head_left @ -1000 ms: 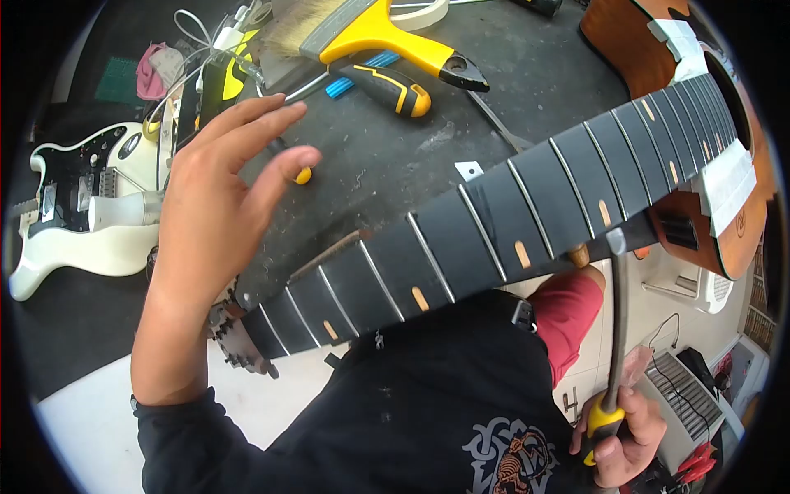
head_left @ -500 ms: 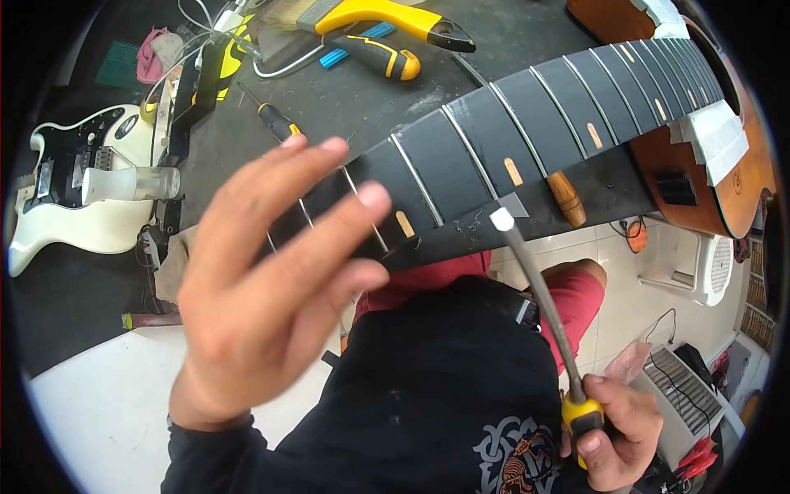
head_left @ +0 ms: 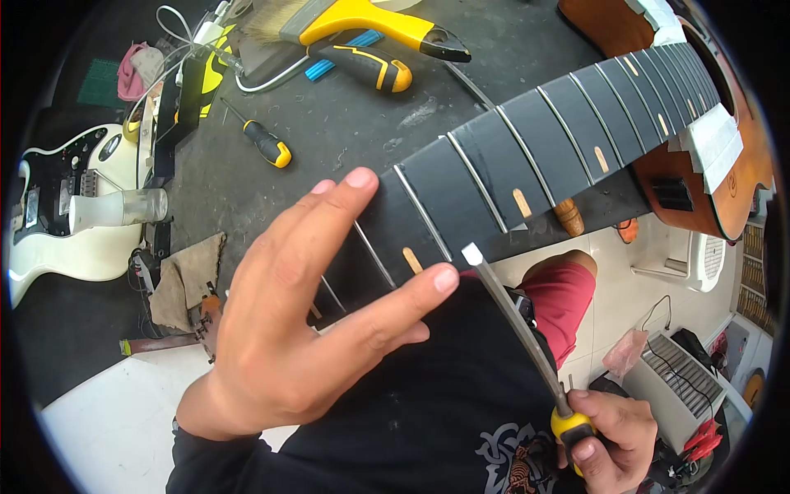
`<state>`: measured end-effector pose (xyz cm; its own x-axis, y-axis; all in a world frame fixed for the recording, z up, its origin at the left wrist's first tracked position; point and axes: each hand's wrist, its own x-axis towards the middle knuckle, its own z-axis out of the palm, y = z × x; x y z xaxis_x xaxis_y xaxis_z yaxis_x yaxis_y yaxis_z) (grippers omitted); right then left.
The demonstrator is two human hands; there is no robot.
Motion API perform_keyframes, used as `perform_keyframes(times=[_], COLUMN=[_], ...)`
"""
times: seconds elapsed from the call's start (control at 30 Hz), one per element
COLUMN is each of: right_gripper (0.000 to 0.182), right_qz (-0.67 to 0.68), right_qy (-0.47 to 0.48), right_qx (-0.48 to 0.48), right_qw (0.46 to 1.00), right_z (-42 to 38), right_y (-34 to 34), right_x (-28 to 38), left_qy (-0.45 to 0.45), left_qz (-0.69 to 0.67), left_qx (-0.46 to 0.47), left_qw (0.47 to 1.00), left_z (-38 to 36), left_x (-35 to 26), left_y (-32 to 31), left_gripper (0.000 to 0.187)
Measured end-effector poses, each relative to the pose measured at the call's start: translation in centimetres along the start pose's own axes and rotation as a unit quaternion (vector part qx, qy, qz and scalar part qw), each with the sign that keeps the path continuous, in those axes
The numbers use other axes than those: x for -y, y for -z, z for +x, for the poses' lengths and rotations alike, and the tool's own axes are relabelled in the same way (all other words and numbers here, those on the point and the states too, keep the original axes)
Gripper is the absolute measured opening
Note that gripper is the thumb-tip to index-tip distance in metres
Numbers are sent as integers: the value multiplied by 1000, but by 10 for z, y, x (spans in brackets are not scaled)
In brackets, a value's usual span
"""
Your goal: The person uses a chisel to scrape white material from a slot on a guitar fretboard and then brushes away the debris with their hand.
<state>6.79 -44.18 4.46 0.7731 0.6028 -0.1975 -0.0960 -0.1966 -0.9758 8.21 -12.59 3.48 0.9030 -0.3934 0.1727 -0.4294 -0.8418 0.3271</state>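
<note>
My left hand point(head_left: 288, 321) lies across the dark fretboard point(head_left: 510, 140) of an acoustic guitar, palm down, with its fingers stretched out and apart. Some fingertips reach the board's far edge, and another is at the near edge beside a pale inlay. In my right hand point(head_left: 613, 432) is a flat-bladed screwdriver point(head_left: 522, 329) with a yellow and black handle. Its shaft slants up and left, and the bright tip sits right by the near edge of the fretboard, close to the end of a metal fret.
Masking tape point(head_left: 714, 148) covers part of the guitar body point(head_left: 736, 193). On the dark bench lie a brush point(head_left: 370, 23), a stubby-looking yellow-black handle point(head_left: 362, 67), a small screwdriver point(head_left: 267, 144) and a cloth point(head_left: 185, 280). A white electric guitar point(head_left: 82, 239) stands at left.
My left hand has moved right and settled over the neck, its fingers spread wider. The screwdriver's tip has shifted left and slightly down along the fretboard edge.
</note>
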Motion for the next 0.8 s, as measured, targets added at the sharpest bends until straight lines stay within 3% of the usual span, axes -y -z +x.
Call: perform_keyframes(times=[0.33, 0.8], right_gripper=[40, 39], right_qz=[-16, -26], right_qy=[-12, -52], right_qx=[-13, 8], right_qw=[1000, 998], right_z=[1, -4], right_y=[-8, -4], right_x=[7, 15], left_qy=[-5, -8], left_qz=[18, 21], left_qx=[28, 26], left_qw=[999, 999], left_z=[-2, -2], left_x=[2, 1], left_y=[3, 2], left_gripper=[71, 69])
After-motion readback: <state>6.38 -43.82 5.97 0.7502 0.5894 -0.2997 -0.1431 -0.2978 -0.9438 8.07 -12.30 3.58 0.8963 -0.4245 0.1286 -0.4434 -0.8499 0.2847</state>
